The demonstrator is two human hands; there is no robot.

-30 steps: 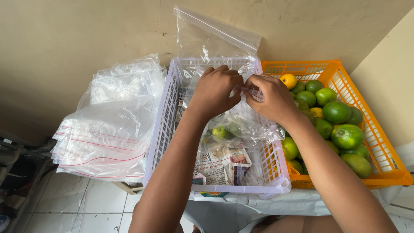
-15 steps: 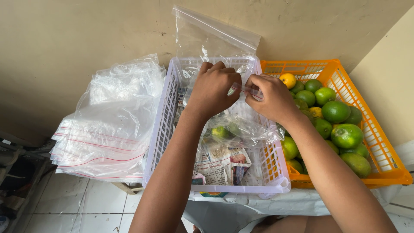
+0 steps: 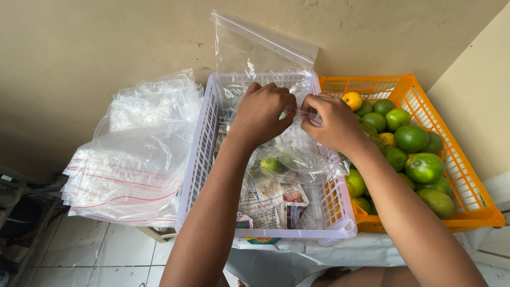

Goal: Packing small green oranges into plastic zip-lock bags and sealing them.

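Head | both hands [image 3: 300, 117] pinching bag [image 3: 297, 154] top edge (over white basket [image 3: 199, 159])

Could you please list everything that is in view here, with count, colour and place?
white basket: one, centre, lined with newspaper
held bag: one, clear, over the white basket, green fruit inside
upright bag: one, clear, against the wall
orange basket: one, right
citrus fruit: many green, a few yellow, in the orange basket
stack of bags: clear, red-striped, left
left hand: pinching the held bag's top
right hand: pinching the same top
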